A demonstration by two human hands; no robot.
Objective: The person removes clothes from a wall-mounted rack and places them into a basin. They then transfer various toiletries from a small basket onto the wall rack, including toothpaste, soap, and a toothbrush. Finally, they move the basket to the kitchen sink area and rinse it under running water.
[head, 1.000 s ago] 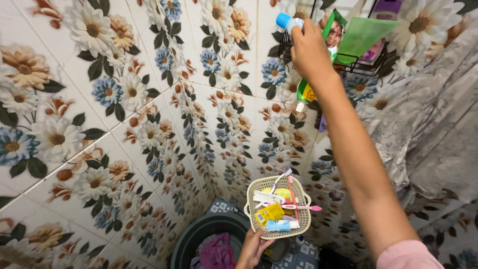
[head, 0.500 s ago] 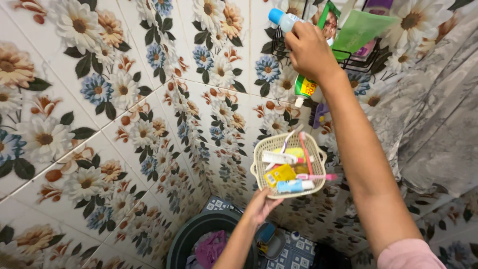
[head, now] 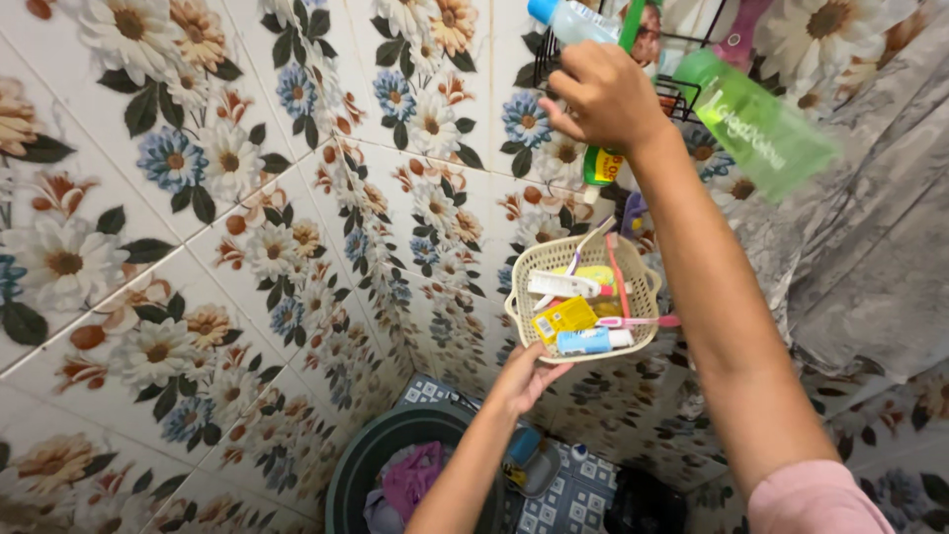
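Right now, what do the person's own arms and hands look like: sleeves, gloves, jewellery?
Both hands are bare: no gloves, rings or watch visible. The right hand leads to a bare forearm with a pink sleeve at the upper arm. The left hand and its forearm show no sleeve in frame.

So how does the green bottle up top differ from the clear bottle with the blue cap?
The green bottle is see-through green, larger in view, blurred, and tilted in open air right of the right hand. The clear bottle with the blue cap is pale, smaller in view, and lies slanted at the black wire rack, just above that hand. Both sit high by the flowered tiles, above the woven basket.
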